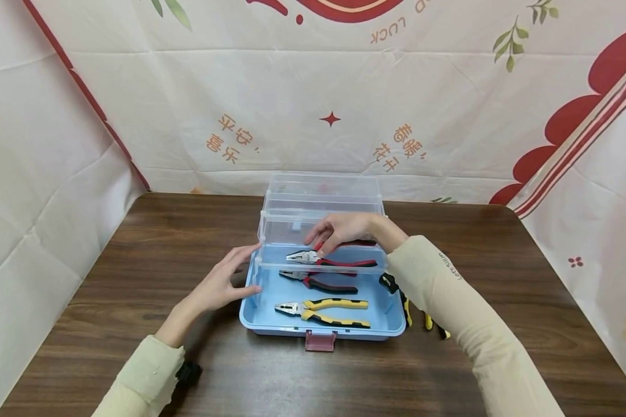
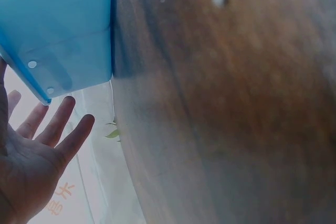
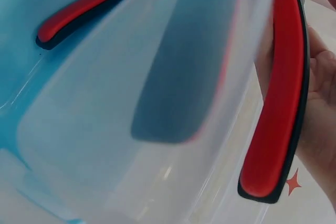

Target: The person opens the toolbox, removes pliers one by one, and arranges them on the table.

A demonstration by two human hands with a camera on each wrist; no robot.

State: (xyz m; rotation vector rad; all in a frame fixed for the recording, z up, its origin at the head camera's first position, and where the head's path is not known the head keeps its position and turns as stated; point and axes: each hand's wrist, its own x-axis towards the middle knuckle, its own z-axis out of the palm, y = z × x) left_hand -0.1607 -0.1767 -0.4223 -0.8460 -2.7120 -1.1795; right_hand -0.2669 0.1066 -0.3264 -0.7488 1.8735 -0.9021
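The top red pliers (image 1: 344, 263) are at the clear tray (image 1: 271, 229), toward twelve o'clock of the blue box (image 1: 386, 318); I can't tell if they touch the tray's bottom. The right hand (image 1: 341, 229) has its grip pinched on their middle. The left hand (image 1: 221, 284) has its fingers apart at the box's nine o'clock side. The pliers look hard, heavy and tough. Their three o'clock handles (image 3: 275, 103) should slip least.

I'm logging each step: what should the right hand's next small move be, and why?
Probably ease the held red pliers down into the clear tray and release: the right hand holds them at the tray, one handle showing through it.
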